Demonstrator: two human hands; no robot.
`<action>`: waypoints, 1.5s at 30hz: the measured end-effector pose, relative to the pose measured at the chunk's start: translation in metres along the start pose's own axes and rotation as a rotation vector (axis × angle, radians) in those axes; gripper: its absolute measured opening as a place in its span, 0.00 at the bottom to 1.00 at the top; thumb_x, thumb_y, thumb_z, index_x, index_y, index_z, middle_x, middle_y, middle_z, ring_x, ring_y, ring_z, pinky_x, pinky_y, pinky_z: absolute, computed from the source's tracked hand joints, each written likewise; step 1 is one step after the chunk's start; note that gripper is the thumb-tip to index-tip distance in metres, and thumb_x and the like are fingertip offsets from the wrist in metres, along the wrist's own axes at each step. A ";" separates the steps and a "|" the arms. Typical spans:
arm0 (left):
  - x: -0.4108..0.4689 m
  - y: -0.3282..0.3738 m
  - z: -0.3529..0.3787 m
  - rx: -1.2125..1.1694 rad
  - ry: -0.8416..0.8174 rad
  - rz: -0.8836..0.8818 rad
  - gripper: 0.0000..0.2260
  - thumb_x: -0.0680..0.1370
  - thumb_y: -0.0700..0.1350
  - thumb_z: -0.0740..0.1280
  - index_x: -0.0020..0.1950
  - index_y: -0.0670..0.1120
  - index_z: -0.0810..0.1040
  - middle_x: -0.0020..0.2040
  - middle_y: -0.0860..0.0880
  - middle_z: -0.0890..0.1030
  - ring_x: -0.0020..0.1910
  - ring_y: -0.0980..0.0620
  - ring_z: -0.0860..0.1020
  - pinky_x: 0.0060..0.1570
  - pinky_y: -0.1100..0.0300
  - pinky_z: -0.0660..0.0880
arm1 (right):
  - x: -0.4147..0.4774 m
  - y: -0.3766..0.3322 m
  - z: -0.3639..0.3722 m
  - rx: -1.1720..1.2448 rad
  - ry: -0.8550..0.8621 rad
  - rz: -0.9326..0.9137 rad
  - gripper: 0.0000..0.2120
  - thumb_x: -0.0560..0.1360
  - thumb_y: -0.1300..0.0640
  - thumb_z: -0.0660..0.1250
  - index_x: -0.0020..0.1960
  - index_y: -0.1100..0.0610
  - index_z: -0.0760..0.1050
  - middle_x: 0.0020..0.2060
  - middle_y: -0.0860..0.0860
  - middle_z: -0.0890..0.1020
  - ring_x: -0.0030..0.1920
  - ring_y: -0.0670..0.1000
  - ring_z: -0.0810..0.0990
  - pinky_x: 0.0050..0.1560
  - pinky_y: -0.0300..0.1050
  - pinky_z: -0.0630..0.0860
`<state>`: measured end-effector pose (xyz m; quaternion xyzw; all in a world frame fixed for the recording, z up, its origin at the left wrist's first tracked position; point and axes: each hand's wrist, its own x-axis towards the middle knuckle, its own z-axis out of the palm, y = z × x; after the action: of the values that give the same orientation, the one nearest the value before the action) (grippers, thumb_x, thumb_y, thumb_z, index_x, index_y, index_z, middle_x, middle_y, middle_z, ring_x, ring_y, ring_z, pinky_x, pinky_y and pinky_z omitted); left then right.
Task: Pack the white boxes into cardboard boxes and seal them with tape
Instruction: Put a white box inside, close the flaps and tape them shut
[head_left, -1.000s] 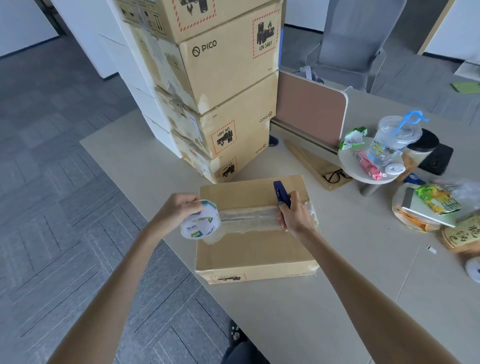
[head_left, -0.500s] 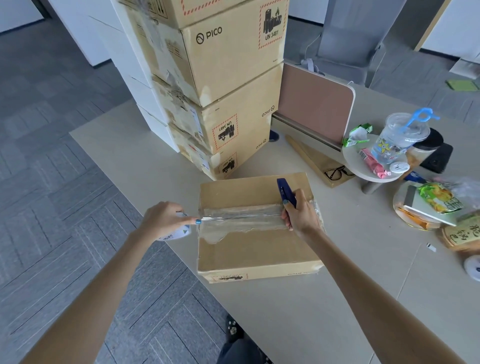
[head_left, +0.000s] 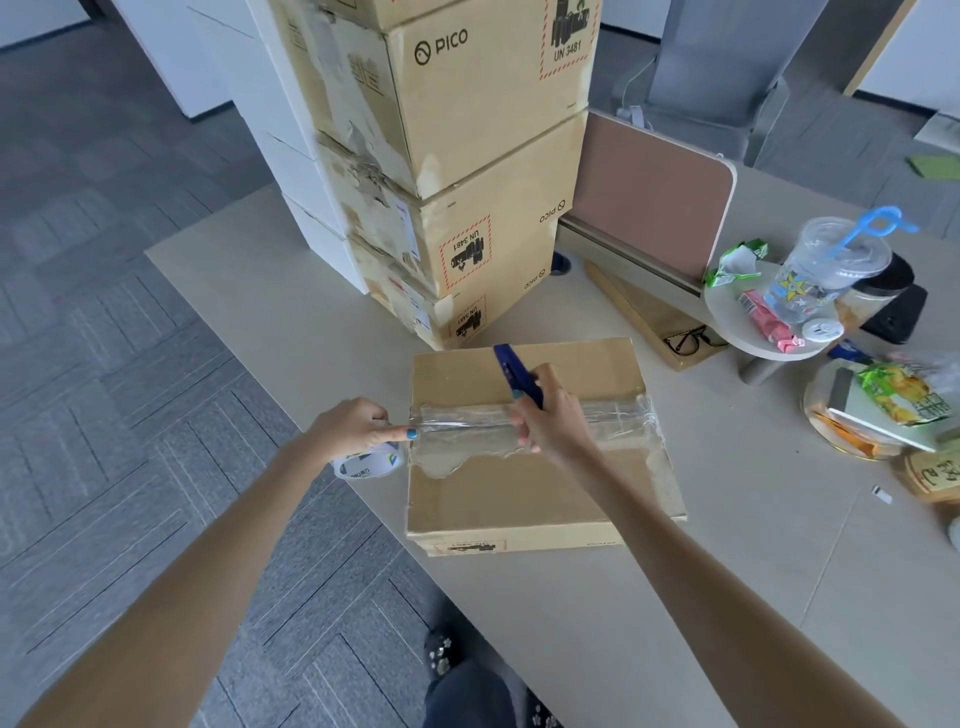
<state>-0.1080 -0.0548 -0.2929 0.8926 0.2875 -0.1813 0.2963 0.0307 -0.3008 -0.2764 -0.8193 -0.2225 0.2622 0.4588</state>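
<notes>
Having been drawn past the left edge of the cardboard box (head_left: 519, 493) on the bench (head_left: 260, 291), the tape roll (head_left: 369, 463) is gripped by the left hand (head_left: 353, 431); the right hand (head_left: 550, 423), closed round a blue cutter (head_left: 515, 373), is brought mid-seam, so cutting seems due.

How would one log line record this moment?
left hand: grips white tape roll | right hand: grips blue cutter, rests on clear tape strip | flat brown cardboard box: taped

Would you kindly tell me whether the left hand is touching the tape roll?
Touching. The head view shows the left hand gripping the tape roll from above.
</notes>
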 end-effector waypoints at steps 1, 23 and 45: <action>-0.001 0.001 -0.001 -0.003 -0.005 -0.004 0.35 0.58 0.80 0.63 0.32 0.47 0.65 0.26 0.51 0.65 0.28 0.52 0.63 0.32 0.58 0.55 | 0.000 -0.007 0.011 0.004 -0.017 -0.019 0.07 0.82 0.61 0.57 0.59 0.57 0.66 0.39 0.55 0.80 0.30 0.49 0.78 0.28 0.42 0.75; 0.028 -0.063 -0.002 -0.285 -0.274 0.308 0.23 0.65 0.58 0.67 0.44 0.37 0.76 0.35 0.46 0.75 0.36 0.51 0.72 0.39 0.56 0.62 | 0.005 -0.059 0.124 -0.158 0.225 0.190 0.08 0.78 0.62 0.55 0.57 0.58 0.65 0.43 0.60 0.82 0.40 0.62 0.80 0.41 0.58 0.78; 0.023 -0.086 -0.019 -0.025 0.017 0.592 0.11 0.74 0.59 0.68 0.45 0.52 0.77 0.36 0.50 0.81 0.27 0.53 0.72 0.28 0.59 0.65 | -0.023 -0.083 0.136 0.018 0.007 0.288 0.11 0.80 0.71 0.55 0.59 0.61 0.63 0.54 0.65 0.77 0.41 0.58 0.78 0.37 0.44 0.81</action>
<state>-0.1406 0.0234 -0.3268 0.9354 0.0193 -0.0762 0.3447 -0.0833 -0.1884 -0.2591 -0.8396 -0.0985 0.3243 0.4245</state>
